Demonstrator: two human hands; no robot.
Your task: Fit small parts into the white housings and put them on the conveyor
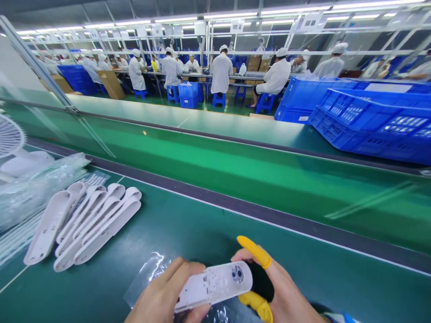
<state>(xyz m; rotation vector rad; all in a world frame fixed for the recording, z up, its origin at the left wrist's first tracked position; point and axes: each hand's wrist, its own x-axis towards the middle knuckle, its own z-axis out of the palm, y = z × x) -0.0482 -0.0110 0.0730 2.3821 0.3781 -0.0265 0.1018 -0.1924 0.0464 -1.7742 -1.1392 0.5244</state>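
Note:
A white, elongated plastic housing half (222, 283) is held over the near side of the green table, its hollow inner side up. A round part with dark circles sits in its rounded right end. My left hand (168, 291) is closed on the left end, fingers over the far edge and thumb below. Yellow finger cots cover the thumb and index finger of my right hand (269, 282). Its thumb and a bare finger bracket the rounded end, while the index finger points up off it. Under my hands lies a clear plastic bag (151, 273), partly hidden.
Several similar white housing halves (97, 224) lie side by side on the left, beside clear plastic bags (40, 188) and a white fan (13, 139). A green partition (215, 157) crosses ahead. Blue crates (370, 121) stand beyond it at right. Several people in white work farther back.

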